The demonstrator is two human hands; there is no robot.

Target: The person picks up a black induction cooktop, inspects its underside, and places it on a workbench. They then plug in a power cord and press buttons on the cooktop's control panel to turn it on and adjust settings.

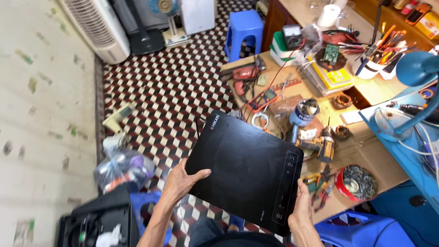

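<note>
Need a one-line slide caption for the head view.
Both hands, left hand and right hand, hold a black induction cooktop beside a cluttered workbench.

From my seat I see two bare forearms with no sleeves, watch or rings, the left hand [180,181] and right hand [302,211] both ungloved, and blue trousers [206,228] covering the knees below.

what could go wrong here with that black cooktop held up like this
The black cooktop is held in the air by its edges only, left hand and right hand; a slip in either grip would likely drop it onto the tiled floor. The workbench beside it is crowded: the yellow drill and red tin of screws could scratch the glass if it swings there.
</note>
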